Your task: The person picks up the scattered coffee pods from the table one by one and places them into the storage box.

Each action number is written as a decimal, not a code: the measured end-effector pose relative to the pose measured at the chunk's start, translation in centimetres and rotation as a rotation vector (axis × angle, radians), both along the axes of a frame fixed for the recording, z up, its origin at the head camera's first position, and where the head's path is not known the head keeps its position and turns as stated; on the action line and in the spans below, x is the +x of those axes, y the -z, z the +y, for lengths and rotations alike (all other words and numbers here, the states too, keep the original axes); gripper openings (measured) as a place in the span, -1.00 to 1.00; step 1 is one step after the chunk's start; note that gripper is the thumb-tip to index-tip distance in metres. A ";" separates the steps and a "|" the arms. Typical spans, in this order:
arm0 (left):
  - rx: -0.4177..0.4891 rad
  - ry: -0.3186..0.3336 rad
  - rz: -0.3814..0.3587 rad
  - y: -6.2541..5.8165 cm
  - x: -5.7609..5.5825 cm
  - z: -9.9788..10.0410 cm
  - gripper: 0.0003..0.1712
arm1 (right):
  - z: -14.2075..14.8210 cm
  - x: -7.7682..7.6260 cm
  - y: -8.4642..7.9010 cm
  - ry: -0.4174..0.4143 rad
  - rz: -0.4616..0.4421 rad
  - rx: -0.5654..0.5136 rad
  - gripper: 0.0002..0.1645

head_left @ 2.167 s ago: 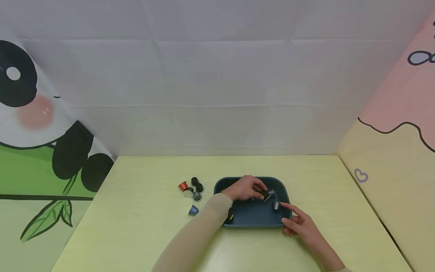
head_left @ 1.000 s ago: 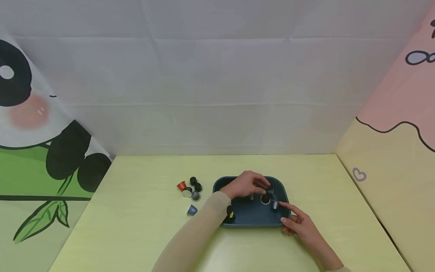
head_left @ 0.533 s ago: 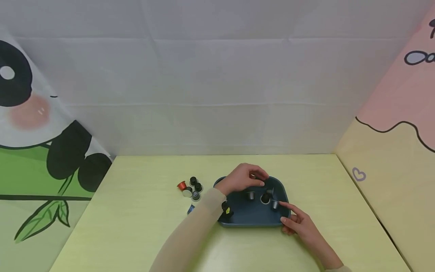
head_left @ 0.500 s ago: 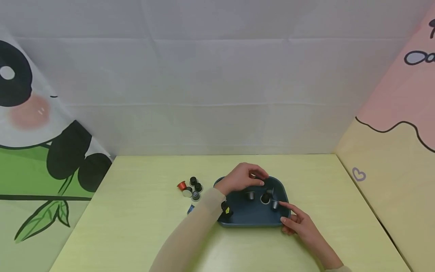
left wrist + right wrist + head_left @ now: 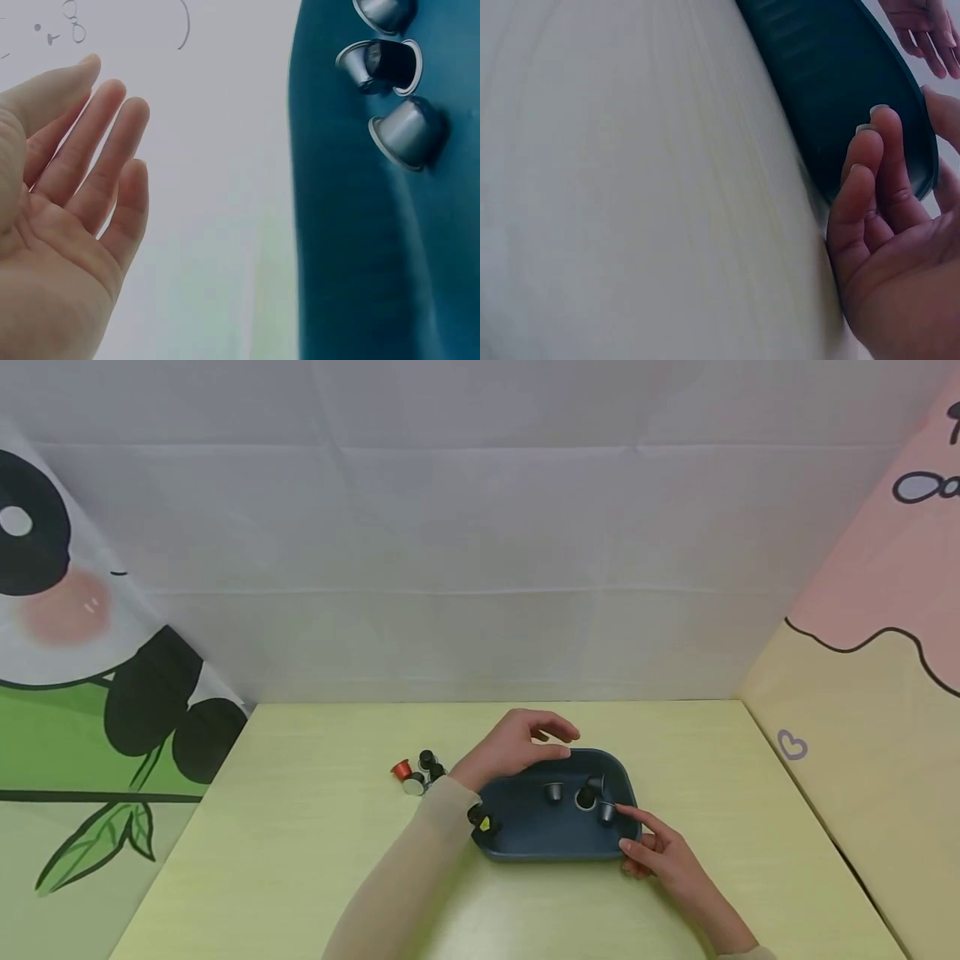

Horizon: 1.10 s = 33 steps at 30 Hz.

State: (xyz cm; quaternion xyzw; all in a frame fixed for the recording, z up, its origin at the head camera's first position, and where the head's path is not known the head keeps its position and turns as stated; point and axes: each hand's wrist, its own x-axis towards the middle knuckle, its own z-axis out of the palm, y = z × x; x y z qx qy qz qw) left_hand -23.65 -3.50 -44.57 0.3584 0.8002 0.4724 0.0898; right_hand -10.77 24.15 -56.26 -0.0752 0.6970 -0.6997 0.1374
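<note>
A dark blue tray lies on the table with several coffee capsules inside. These include a silver capsule, a black capsule and another silver capsule near the right wall. Over the tray's far left edge hovers my left hand, fingers loosely bent and holding nothing; in the left wrist view its bare palm shows beside the tray. My right hand grips the tray's right front corner, index finger along the rim and the other fingers curled against the outer side.
Left of the tray, a red capsule, a black capsule and others stand grouped on the pale yellow table. My left sleeve hides part of that area. A white sheet rises behind the table.
My left hand lets go of the black capsule in the tray, then lifts away to the back left. The silver capsule beneath it comes into view. My right hand stays at the corner.
</note>
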 end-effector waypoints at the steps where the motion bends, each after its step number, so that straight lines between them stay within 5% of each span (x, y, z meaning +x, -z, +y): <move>1: 0.005 -0.001 0.008 -0.1 0.1 -0.2 -0.70 | 0.0 0.0 0.1 0.000 0.003 -0.002 -0.33; 10: 0.066 -0.048 0.011 -1.0 1.0 -3.0 -0.70 | 0.1 0.0 0.4 -0.006 0.022 -0.018 -0.35; 18: 0.085 -0.155 -0.014 -1.4 2.3 -5.9 -0.74 | 0.0 0.0 0.3 0.002 0.006 -0.016 -0.34; 33: 0.047 -0.277 -0.032 0.7 4.0 -11.4 -0.76 | 0.0 0.0 0.4 0.014 0.024 -0.003 -0.34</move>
